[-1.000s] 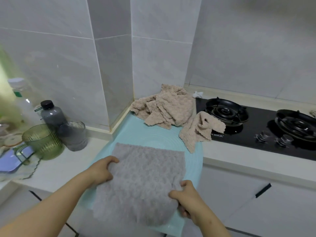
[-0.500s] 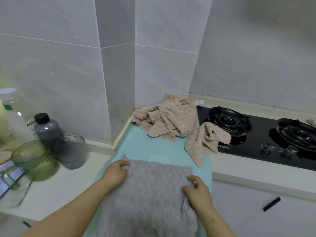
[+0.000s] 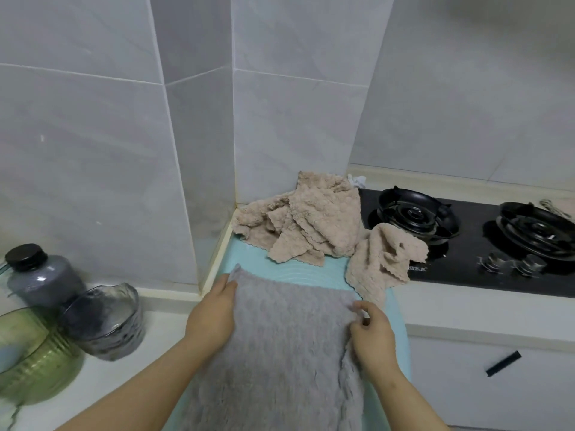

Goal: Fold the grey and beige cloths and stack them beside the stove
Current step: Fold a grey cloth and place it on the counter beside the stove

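Note:
A grey cloth [image 3: 289, 337] lies spread on a light blue mat [image 3: 298, 272] at the counter's front. My left hand [image 3: 213, 315] pinches its far left corner, which stands up a little. My right hand [image 3: 371, 331] pinches the far right corner with thumb and fingers. Behind the mat's far end lies a crumpled heap of beige cloths [image 3: 298, 222] in the wall corner. One more beige cloth [image 3: 384, 256] is bunched at the left edge of the black stove [image 3: 466, 244].
Left of the mat stand a dark-capped grey bottle [image 3: 40, 275], a clear glass cup [image 3: 105, 321] and a green glass jug [image 3: 28, 359]. The stove has two burners and two knobs [image 3: 510, 264]. A tiled wall column juts out at the back left.
Both hands have moved from the cloth's near corners up to its far edge, carrying the near half forward over the far half. The view has also tilted and come closer.

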The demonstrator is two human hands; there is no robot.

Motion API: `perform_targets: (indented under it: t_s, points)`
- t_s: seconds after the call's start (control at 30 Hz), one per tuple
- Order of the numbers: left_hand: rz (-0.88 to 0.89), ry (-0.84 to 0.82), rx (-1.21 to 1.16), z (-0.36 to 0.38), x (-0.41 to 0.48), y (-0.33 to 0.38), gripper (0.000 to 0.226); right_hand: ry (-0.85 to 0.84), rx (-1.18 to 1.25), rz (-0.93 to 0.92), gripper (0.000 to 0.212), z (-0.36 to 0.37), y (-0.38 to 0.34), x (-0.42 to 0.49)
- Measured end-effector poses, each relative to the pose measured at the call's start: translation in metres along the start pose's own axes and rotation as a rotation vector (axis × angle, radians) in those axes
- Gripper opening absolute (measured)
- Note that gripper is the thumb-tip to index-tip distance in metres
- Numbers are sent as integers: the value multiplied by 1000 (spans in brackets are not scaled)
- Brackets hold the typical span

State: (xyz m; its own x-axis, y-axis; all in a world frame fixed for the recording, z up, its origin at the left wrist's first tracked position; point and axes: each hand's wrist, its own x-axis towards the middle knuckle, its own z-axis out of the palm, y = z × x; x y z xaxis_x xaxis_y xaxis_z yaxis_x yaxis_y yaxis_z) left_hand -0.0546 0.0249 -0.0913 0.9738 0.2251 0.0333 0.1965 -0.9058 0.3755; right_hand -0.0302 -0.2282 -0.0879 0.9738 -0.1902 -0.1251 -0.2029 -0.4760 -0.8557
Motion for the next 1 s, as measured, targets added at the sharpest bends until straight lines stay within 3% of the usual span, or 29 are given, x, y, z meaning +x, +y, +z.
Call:
perform_targets:
  t_s: [0.17,0.27,0.33,0.4,0.53,0.67,0.83,0.9,0.93,1.0]
  points:
    - [156,-1,240,22,-16,-6,68,-41,-2,124,52,-3,7,-11]
    - [268,-114,239,27,-37,1,54,-96,4,158,54,-13,11,-23]
    - [222,-197,202,31,-48,7,72,-159,-10,194,56,-18,16,-29]
    - [233,-127,272,40,-55,2,82,-238,-16,221,54,-23,21,-35]
    - [219,-66,316,49,-71,4,70,-376,14,237,46,-38,30,-46]
    - [232,76,213,50,-95,16,38,-372,32,255,44,-52,43,-57]
    - [218,169,129,58,-121,3,33,-389,11,247,49,-66,52,-72]
    - [268,218,113,56,-129,-2,39,-332,-98,134,50,-66,53,-77]
    - [301,226,113,54,-133,-4,44,-286,-227,17,49,-64,53,-80]
    - [353,214,126,48,-139,-9,33,-209,-434,-296,38,-62,53,-87]
